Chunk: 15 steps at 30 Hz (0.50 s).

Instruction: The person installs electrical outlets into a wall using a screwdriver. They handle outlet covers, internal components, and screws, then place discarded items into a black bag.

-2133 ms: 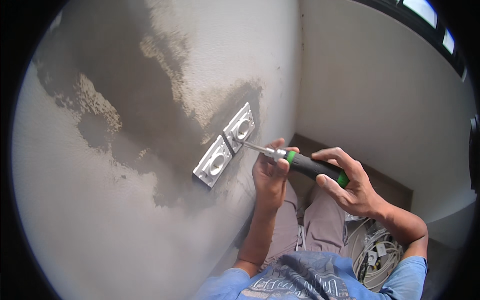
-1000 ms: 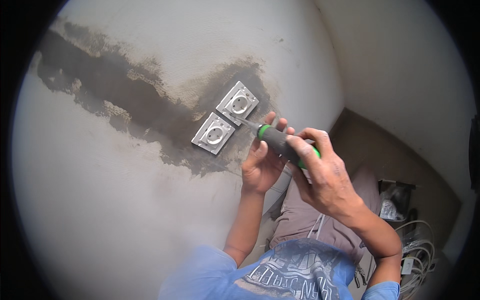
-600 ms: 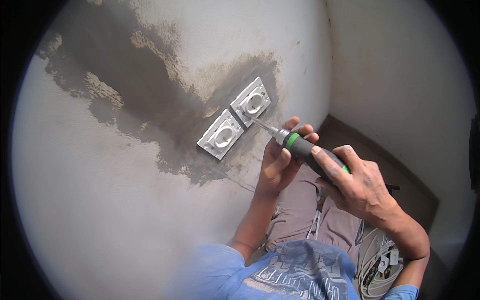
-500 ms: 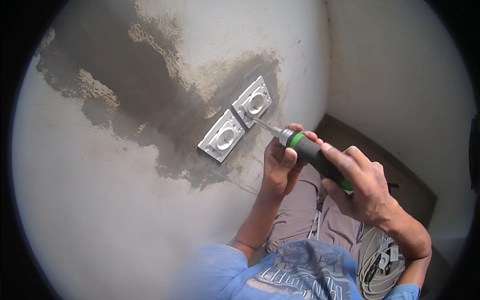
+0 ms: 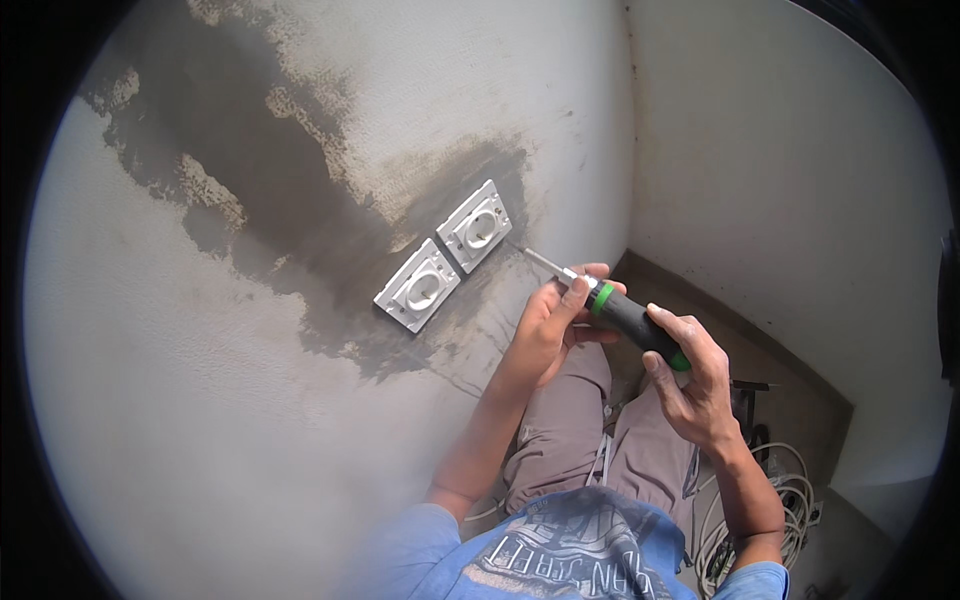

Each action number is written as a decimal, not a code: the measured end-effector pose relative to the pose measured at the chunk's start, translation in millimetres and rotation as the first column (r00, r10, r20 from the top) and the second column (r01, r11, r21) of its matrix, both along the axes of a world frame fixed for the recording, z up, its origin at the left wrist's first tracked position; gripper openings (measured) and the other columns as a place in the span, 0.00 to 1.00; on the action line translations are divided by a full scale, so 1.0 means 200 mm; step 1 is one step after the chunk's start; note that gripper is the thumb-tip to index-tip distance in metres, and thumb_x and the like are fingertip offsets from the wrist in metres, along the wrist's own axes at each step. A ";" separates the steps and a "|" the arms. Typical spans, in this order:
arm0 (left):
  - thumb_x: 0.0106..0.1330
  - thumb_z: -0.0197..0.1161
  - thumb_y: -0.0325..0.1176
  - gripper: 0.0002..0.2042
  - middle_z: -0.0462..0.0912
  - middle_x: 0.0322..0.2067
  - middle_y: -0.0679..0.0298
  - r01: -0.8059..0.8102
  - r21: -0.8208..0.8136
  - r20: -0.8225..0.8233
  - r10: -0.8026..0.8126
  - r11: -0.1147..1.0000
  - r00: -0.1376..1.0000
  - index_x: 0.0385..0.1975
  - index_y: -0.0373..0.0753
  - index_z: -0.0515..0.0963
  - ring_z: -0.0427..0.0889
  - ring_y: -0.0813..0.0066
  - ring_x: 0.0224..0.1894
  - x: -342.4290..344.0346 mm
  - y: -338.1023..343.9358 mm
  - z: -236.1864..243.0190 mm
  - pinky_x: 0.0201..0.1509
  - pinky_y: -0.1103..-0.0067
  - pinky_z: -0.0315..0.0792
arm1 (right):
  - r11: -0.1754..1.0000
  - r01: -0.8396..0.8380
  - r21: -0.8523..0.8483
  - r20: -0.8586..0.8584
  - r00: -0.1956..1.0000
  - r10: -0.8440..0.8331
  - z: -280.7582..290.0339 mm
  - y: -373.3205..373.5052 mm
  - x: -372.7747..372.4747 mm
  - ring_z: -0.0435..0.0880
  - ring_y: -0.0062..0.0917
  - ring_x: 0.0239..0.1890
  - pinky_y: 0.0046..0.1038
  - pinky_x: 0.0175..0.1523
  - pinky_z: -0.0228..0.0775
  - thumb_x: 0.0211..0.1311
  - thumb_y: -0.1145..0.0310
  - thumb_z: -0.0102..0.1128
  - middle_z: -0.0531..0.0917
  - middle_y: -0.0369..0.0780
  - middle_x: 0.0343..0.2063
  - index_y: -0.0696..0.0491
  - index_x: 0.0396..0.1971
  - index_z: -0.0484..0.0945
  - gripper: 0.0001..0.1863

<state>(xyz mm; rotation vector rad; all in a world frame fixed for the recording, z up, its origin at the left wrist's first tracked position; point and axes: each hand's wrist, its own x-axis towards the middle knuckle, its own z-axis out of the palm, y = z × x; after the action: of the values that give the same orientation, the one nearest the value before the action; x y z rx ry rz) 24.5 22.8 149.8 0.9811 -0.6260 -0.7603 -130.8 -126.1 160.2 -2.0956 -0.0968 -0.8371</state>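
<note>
My left hand point(image 5: 552, 325) is closed around the metal collar of a screwdriver with a black and green grip point(image 5: 632, 322). My right hand point(image 5: 698, 385) grips the handle's end with thumb and fingers. The shaft points up-left, its tip just beside the lower right of the upper white socket point(image 5: 482, 211); whether it touches the wall there I cannot tell. A second white socket point(image 5: 404, 305) sits lower left of the first. Both have bare mounting frames and sit in a grey patch of plaster point(image 5: 250, 150) on the white wall.
A second white wall point(image 5: 770, 170) meets this one at a corner, with a dark skirting strip point(image 5: 760, 335) along the floor. My legs point(image 5: 560, 430) are below my hands. Coiled pale cables point(image 5: 795, 500) and a dark object point(image 5: 745, 400) lie to their right.
The screwdriver's tip has left the screw area of the upper socket and moved right, off its frame. My right hand has shifted toward the handle's end and lower; the view has shifted slightly.
</note>
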 end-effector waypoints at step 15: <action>0.76 0.50 0.44 0.16 0.79 0.44 0.55 -0.235 0.102 -0.013 0.237 0.967 0.971 0.51 0.37 0.67 0.81 0.68 0.47 -0.06 -0.11 -0.17 0.53 0.66 0.78 | 0.830 -0.073 0.553 -0.163 0.967 0.194 -0.33 -0.07 0.08 0.83 0.26 0.33 0.29 0.43 0.73 0.55 0.66 0.69 0.84 0.43 0.32 0.56 0.53 0.72 0.26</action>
<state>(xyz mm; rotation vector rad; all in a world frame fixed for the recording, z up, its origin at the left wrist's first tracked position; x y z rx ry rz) 11.7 1.4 116.6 1.1142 -0.4418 -0.5957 -115.5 -140.0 94.5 -1.5980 0.1007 -0.4723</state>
